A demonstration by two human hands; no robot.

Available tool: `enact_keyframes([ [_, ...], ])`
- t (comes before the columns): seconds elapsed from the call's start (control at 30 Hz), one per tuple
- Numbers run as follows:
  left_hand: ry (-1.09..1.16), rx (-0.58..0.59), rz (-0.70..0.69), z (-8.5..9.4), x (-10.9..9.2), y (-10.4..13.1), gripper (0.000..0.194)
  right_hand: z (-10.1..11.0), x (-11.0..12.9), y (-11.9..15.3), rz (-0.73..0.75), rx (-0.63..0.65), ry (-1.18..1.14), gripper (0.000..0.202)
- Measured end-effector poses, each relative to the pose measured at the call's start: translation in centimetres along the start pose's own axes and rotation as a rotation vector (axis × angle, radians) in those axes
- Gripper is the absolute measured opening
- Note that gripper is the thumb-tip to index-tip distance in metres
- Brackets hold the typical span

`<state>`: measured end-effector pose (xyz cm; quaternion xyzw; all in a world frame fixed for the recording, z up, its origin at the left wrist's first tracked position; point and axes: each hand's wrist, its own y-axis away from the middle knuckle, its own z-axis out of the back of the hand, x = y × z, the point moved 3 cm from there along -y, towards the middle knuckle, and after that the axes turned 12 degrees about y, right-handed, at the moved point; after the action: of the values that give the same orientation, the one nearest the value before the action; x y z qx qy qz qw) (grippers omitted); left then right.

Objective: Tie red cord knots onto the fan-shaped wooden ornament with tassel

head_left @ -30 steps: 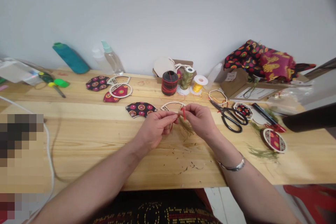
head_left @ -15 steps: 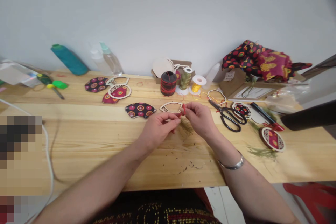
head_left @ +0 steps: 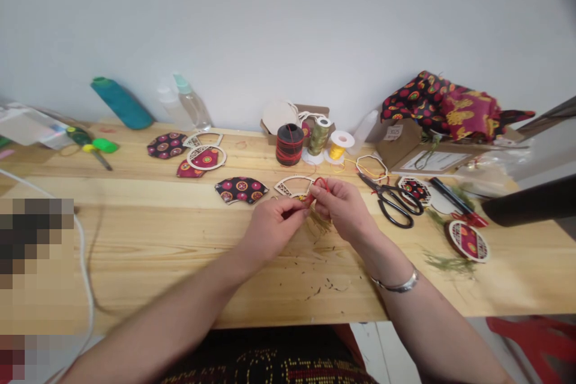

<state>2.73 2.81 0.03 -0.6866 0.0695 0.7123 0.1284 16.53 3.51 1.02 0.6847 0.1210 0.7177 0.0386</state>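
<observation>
Red cord [head_left: 321, 182] is up in the air between both hands, over the front half of the table [head_left: 180, 243], with a loop of it poking up by the right fingertips. Right hand [head_left: 345, 207] has it pinched between thumb and fingers, bracelet [head_left: 398, 284] on that wrist. Left hand [head_left: 275, 225] is nipping it too, thumb against fingertips, though the exact spot is mostly hidden by the fingers. Some green threads [head_left: 320, 225] hang down just under the right hand; can't tell how they join the cord.

Right behind the fingertips there's a wooden fan frame [head_left: 285, 186], partly covered by the hands, and a patterned fan piece [head_left: 241, 189] lies just left of that. Scissors [head_left: 396, 204] are off to the right of the right hand, blades spread a little. Farther back you've got three spools in a row: red-and-black [head_left: 288, 149], green [head_left: 319, 137] and yellow [head_left: 338, 149]. Little dark scraps [head_left: 327, 288] are scattered on the wood between the forearms.
</observation>
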Motion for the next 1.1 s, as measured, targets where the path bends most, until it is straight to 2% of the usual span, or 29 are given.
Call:
enact_keyframes([
  [0.13, -0.078, 0.018, -0.071, 0.1, 0.2, 0.1, 0.015, -0.2, -0.1, -0.1, 0.013, 0.024, -0.052, 0.031],
  [0.3, -0.103, 0.062, -0.058, -0.1, 0.1, 0.1, 0.015, -0.6, -0.1, 0.0, 0.019, 0.044, -0.094, 0.035],
  [0.37, -0.09, 0.009, -0.047, 0.1, -0.1, 0.0, 0.013, -0.5, -0.1, 0.0, 0.021, 0.035, -0.077, 0.035],
  [0.43, -0.05, -0.103, -0.064, 0.7, -0.5, -0.1, 0.012, -0.3, -0.1, 0.0, 0.017, 0.006, -0.048, 0.033],
  [0.5, 0.03, -0.224, -0.105, 1.2, -0.9, -0.1, 0.01, -0.2, 0.0, 0.0, 0.017, -0.019, -0.011, 0.031],
  [0.57, 0.152, -0.274, -0.113, 1.3, -1.2, 0.0, 0.012, -0.3, 0.0, 0.0, 0.028, -0.027, 0.028, 0.03],
  [0.6, 0.223, -0.258, -0.076, 1.1, -1.2, -0.1, 0.016, -0.3, 0.0, 0.0, 0.039, -0.027, 0.048, 0.029],
  [0.7, 0.412, -0.101, 0.114, 0.0, -1.0, -0.1, 0.034, -0.6, 0.0, 0.0, 0.076, -0.03, 0.102, 0.028],
  [0.77, 0.479, -0.035, 0.197, -0.5, -0.8, -0.2, 0.039, -0.6, -0.1, 0.0, 0.096, -0.039, 0.132, 0.026],
  [0.93, 0.378, -0.033, 0.265, -0.5, -0.4, -0.2, 0.036, -0.5, -0.4, -0.2, 0.106, -0.065, 0.185, 0.021],
  [1.1, 0.276, -0.061, 0.214, 0.0, -0.2, -0.3, 0.028, -0.4, -0.4, -0.3, 0.085, -0.067, 0.212, 0.021],
])
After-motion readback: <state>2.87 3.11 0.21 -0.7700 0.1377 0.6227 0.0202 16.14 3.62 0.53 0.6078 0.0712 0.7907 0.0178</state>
